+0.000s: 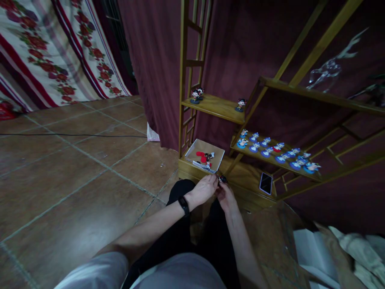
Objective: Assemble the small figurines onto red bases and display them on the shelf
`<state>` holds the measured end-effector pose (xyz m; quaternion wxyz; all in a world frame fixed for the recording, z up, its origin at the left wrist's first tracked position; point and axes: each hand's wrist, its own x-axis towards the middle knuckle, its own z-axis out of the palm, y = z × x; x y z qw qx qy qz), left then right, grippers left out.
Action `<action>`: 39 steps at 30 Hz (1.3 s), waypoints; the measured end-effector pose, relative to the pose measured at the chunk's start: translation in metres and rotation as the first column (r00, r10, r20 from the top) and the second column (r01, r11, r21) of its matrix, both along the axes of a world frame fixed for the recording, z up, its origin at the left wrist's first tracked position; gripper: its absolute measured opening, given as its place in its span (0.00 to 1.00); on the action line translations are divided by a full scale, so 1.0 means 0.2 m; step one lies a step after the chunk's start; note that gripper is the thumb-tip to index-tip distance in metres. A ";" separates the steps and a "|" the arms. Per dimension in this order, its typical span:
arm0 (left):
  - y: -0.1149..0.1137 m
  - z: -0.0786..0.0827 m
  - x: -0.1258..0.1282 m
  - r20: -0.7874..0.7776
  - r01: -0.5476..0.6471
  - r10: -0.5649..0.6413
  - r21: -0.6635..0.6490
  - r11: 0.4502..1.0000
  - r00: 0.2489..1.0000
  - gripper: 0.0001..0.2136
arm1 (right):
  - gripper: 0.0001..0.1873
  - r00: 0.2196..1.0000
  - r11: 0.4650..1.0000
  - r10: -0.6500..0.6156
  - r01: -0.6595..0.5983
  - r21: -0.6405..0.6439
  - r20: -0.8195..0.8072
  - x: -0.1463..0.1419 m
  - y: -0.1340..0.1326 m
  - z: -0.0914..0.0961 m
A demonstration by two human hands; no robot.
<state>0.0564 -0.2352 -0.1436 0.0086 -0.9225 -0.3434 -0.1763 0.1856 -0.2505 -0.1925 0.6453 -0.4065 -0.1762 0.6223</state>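
Observation:
My left hand (207, 185), with a dark band on its wrist, and my right hand (225, 196) meet in front of the low shelf. Between them is a small figurine (222, 179) with a dark top; its lower part is hidden by my fingers. Both hands are closed around it. Just beyond them a shallow cardboard box (221, 156) holds several red, black and white figurine pieces (205, 157). Similar dark-haired figurines, a pair (195, 95) at the left and a single one (241, 104) at the right, stand on the shelf above.
Several blue and purple figurines (267, 151) stand in rows on the middle right shelf. A phone (266, 183) lies on the bottom shelf board. Upper right is a clear deer ornament (326, 73). At the lower right, another person's arm (335, 245) shows beside a white box (313, 251).

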 end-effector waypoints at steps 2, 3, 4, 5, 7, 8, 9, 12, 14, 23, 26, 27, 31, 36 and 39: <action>0.02 0.00 0.01 -0.012 0.006 -0.006 0.011 1.000 1.000 0.14 | 0.11 1.000 1.000 -0.011 0.011 0.008 -0.001 0.00 0.02 0.01; 0.04 0.00 0.02 -0.015 0.009 -0.009 0.014 1.000 1.000 0.14 | 0.11 1.000 1.000 -0.014 0.014 0.013 -0.001 0.00 0.03 0.02; 0.05 0.00 0.02 -0.017 0.012 -0.012 0.014 1.000 1.000 0.14 | 0.11 1.000 1.000 -0.017 0.017 0.016 0.001 0.00 0.03 0.02; 0.06 0.00 0.02 -0.016 0.019 -0.018 0.012 1.000 1.000 0.14 | 0.11 1.000 1.000 -0.022 0.022 0.015 0.001 0.01 0.04 0.03; 0.07 0.01 0.03 0.002 0.034 -0.034 -0.003 0.999 0.999 0.14 | 0.10 1.000 1.000 -0.026 0.026 0.007 -0.011 0.01 0.05 0.03; 0.08 0.01 0.03 0.024 0.039 -0.039 -0.021 0.999 0.999 0.14 | 0.10 0.999 1.000 -0.027 0.027 0.005 -0.022 0.01 0.05 0.03; 0.08 0.01 0.02 0.057 0.044 -0.042 -0.052 0.998 0.998 0.14 | 0.10 0.999 1.000 -0.031 0.031 0.005 -0.033 0.01 0.06 0.03; 0.09 0.00 0.02 0.241 0.066 -0.014 -0.210 0.975 0.971 0.14 | 0.10 0.998 0.998 -0.061 0.062 0.019 -0.035 0.01 0.05 0.03; 0.11 -0.01 0.02 0.404 0.097 0.049 -0.332 0.938 0.914 0.14 | 0.10 0.997 0.996 -0.082 0.082 0.021 -0.003 0.00 0.05 0.03; 0.27 -0.04 0.00 0.657 0.407 0.577 -0.754 0.517 0.485 0.13 | 0.16 0.980 0.991 -0.075 0.053 0.120 0.185 -0.06 0.09 0.14; 0.27 -0.01 -0.03 0.605 0.518 0.698 -0.766 0.380 0.384 0.16 | 0.17 0.943 0.986 -0.101 0.052 0.160 0.317 -0.08 0.09 0.18; 0.27 0.00 -0.04 0.577 0.540 0.724 -0.772 0.334 0.377 0.16 | 0.16 0.927 0.982 -0.110 0.046 0.183 0.358 -0.08 0.09 0.19; 0.28 0.04 -0.10 0.498 0.604 0.775 -0.774 0.193 0.390 0.13 | 0.17 0.886 0.964 -0.101 -0.025 0.266 0.452 -0.08 0.10 0.20; 0.33 0.04 -0.18 0.469 0.629 0.752 -0.771 0.094 0.463 0.13 | 0.12 0.831 0.960 -0.055 -0.109 0.259 0.554 -0.08 0.14 0.18; 0.35 0.05 -0.21 0.470 0.633 0.733 -0.771 0.070 0.492 0.12 | 0.08 0.801 0.955 -0.027 -0.155 0.252 0.598 -0.07 0.18 0.18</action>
